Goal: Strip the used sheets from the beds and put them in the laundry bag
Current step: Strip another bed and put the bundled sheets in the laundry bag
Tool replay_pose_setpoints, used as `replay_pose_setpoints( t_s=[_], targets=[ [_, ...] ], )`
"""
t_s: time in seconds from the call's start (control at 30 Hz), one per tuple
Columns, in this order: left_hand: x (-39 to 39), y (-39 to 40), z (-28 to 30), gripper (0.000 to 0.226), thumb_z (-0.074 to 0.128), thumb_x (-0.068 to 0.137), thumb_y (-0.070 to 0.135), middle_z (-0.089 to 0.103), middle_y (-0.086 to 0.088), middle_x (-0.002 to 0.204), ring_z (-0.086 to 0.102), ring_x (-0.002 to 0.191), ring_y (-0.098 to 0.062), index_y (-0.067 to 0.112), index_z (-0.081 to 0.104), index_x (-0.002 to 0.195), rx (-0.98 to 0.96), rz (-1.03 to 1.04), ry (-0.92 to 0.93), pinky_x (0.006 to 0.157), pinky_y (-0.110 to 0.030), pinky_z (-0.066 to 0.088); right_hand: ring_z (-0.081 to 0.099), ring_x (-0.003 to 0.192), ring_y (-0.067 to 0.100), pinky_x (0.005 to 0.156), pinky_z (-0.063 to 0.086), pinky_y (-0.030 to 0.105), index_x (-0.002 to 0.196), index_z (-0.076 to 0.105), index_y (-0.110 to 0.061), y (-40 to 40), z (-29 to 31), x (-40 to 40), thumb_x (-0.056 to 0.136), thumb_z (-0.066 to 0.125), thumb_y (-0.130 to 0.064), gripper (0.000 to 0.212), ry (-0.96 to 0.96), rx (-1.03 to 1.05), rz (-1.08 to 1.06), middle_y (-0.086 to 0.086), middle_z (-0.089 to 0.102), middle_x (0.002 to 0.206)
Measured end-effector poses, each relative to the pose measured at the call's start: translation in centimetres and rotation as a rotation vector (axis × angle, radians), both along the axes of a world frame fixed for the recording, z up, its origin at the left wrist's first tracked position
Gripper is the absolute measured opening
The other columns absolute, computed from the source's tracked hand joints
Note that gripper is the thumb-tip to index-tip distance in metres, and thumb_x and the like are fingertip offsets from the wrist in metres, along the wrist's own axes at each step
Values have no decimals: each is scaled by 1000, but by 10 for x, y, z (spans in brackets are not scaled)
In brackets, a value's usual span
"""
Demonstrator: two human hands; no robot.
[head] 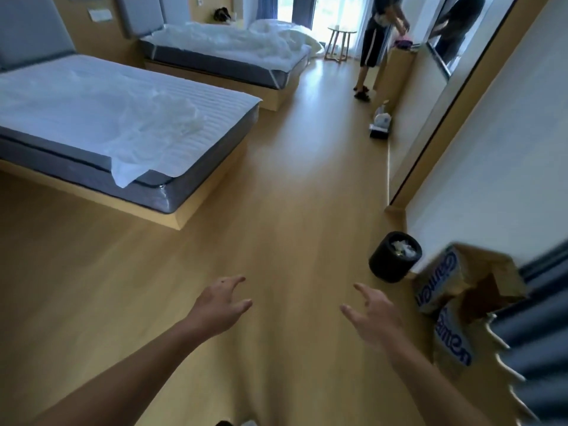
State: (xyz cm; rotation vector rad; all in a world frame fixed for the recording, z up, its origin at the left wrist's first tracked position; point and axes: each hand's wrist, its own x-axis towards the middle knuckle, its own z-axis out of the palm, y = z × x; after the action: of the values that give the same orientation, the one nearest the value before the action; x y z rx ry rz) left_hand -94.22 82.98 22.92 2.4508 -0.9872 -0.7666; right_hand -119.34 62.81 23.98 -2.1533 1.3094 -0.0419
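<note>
Both hands are empty, fingers loosely spread – the left hand [222,305] and right hand [373,315] held apart over the floor [276,195], well short of either bed. The step looks like the approach: next comes reaching the near bed [190,167] at left, where the loosened sheet [123,124] lies. Its long axis runs along the mattress, 1 corner drooping off the near edge – an easy place to grip; no laundry bag is identifiable.

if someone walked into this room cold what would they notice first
Two bare hands, the left hand and right hand, reach out open and empty over the pale wooden floor. On the left, the near grey-sided bed has a rumpled white sheet spilling over its corner, and the far bed by the window carries a heap of white bedding. A second person stands at the far right.
</note>
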Motion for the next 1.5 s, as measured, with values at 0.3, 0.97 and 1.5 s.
replay_pose_setpoints(
  t_s=[0.3,0.97,1.5],
  targets=[
    [179,-134,-4,65,68,95,45,52,-4,150,51,135,-22,26,46,153,9,134,-55,107,-27,38,59,126,17,101,48,30,147,54,-24,-159,-37,209,92,73,-46,62,-3,-4,173,3,59,142],
    [537,-331,-9,64,71,93,44,52,-2,150,53,133,-23,28,46,150,25,611,38,104,-34,47,62,111,17,92,49,28,146,54,-29,-418,-50,679,90,75,-47,63,31,129,545,0,53,142],
    [835,-332,-52,66,66,96,44,41,-2,157,42,142,-22,26,40,154,6,924,163,109,-33,39,56,128,17,101,44,29,154,43,-32,-461,-37,1058,94,69,-45,67,227,-3,899,-6,49,151]
  ],
)
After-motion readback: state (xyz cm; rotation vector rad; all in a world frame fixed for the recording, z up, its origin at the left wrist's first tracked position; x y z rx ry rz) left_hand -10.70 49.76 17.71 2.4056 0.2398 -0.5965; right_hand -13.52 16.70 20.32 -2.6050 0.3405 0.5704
